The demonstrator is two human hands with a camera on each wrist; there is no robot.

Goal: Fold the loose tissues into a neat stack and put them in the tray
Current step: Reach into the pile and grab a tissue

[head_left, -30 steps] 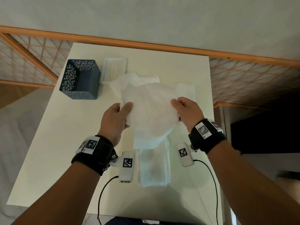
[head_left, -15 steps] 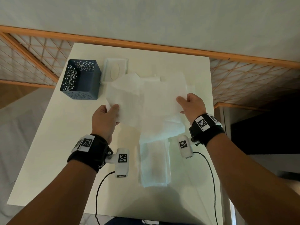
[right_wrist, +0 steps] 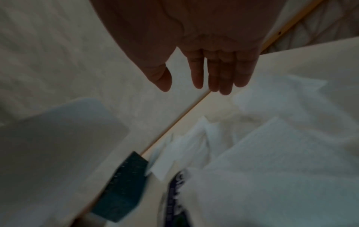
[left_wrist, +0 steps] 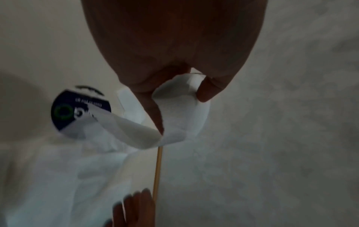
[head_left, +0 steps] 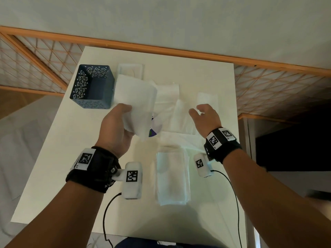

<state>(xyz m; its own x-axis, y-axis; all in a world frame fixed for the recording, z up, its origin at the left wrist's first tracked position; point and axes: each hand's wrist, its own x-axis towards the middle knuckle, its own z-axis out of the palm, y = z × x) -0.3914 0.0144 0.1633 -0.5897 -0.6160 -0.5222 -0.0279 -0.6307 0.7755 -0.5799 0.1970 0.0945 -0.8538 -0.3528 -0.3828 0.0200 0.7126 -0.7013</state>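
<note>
Left fingers (left_wrist: 155, 110) and thumb are pinched on a tissue (head_left: 136, 97); the right hand (head_left: 206, 117) is held empty, fingers loosely extended.

The tissue is held above the table (head_left: 53, 167), beside the blue tray (head_left: 93, 86). A folded stack (head_left: 172, 178) lies nearer. Writing on a round dark label (left_wrist: 77, 110) is too blurred to be read.

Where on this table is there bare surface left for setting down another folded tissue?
Bare table lies left of the folded stack, below the blue basket; a narrower strip runs right of the stack. The middle is crowded with loose tissues, under the left hand and right hand.
</note>
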